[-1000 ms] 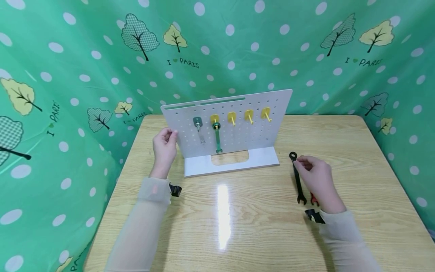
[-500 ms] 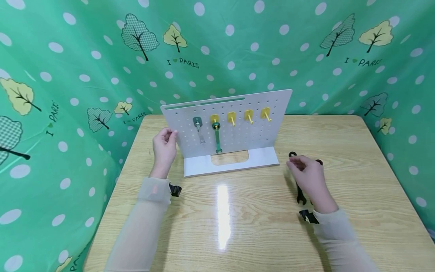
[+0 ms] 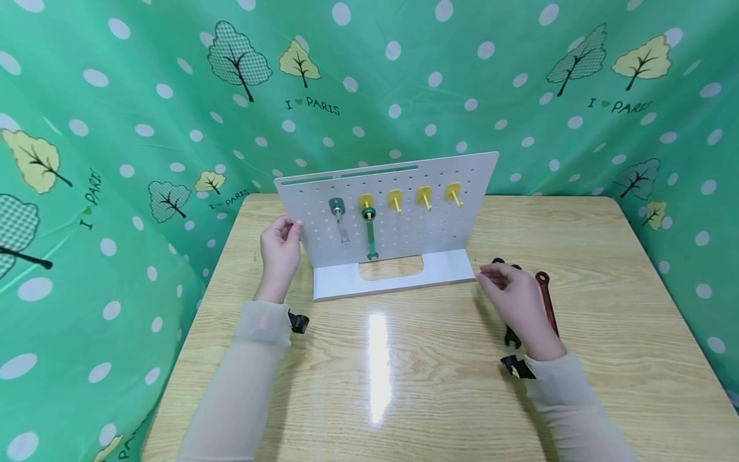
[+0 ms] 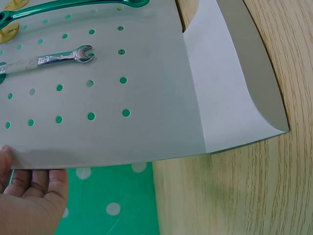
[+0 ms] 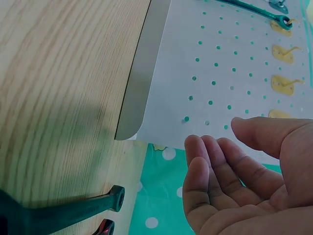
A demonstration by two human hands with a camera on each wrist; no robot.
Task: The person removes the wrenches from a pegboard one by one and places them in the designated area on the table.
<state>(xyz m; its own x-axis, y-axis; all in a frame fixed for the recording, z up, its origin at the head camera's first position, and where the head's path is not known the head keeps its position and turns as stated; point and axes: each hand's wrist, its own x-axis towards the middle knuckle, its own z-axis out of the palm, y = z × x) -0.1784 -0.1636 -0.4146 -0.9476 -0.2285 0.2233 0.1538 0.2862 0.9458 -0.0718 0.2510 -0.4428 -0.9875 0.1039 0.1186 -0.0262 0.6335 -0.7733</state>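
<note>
My left hand (image 3: 280, 258) grips the left edge of the white pegboard (image 3: 444, 224), fingers behind it and thumb in front, in the head view. A silver wrench (image 4: 63, 58) and a green wrench (image 3: 371, 237) hang from the board's left hooks. My right hand (image 3: 516, 301), holding nothing, hovers beside the board's lower right corner. In the right wrist view its fingers are loosely bent, with the thumb apart from them. Partly hidden under this hand, a black wrench (image 3: 512, 339) lies on the table. To its right lies a red wrench (image 3: 548, 301).
Three yellow hooks (image 3: 424, 197) on the board's right side carry nothing. The board's base (image 3: 447, 268) stands on the wooden table (image 3: 439, 385). Green patterned cloth (image 3: 392, 83) hangs behind the table and at both sides.
My right hand has moved left from above the wrenches toward the board, uncovering more of the red wrench. My left hand has stayed at the board's edge.
</note>
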